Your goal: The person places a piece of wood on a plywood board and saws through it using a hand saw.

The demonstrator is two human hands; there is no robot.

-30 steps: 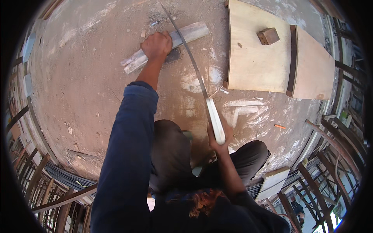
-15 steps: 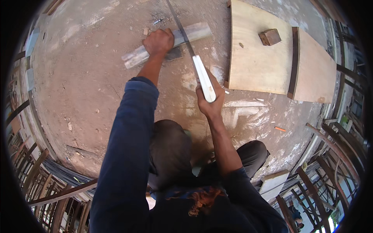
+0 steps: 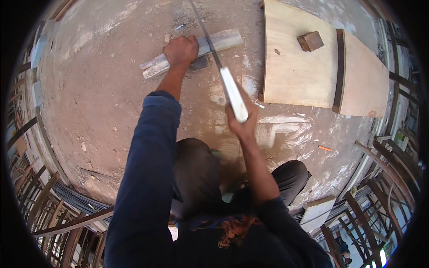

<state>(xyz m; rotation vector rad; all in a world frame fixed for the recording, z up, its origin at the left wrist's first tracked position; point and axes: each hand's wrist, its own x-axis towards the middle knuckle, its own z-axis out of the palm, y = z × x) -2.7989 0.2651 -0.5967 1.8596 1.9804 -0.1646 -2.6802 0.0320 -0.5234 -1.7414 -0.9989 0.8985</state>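
Note:
A narrow, weathered wooden board (image 3: 225, 39) lies slantwise across the floor ahead of me. My left hand (image 3: 181, 50) is closed over its middle, pressing down from above with the fingers curled round the far edge. Under the board, a dark flat block (image 3: 199, 64) shows on the near side. My right hand (image 3: 245, 126) grips the white handle of a handsaw (image 3: 233, 94). The saw's thin blade crosses the board just right of my left hand, its far end running out past the top of the picture. Whether the teeth have cut into the wood cannot be made out.
Large plywood panels (image 3: 295, 76) with dark edge battens lie on the right, bearing a small wooden block (image 3: 311, 42). An orange stick (image 3: 325, 148) lies on the floor. Wooden frames stand along both sides, with black rods (image 3: 80, 201) at lower left.
The handsaw and my right hand have come back slightly toward me. My left hand stays on the board, which lies almost where it was.

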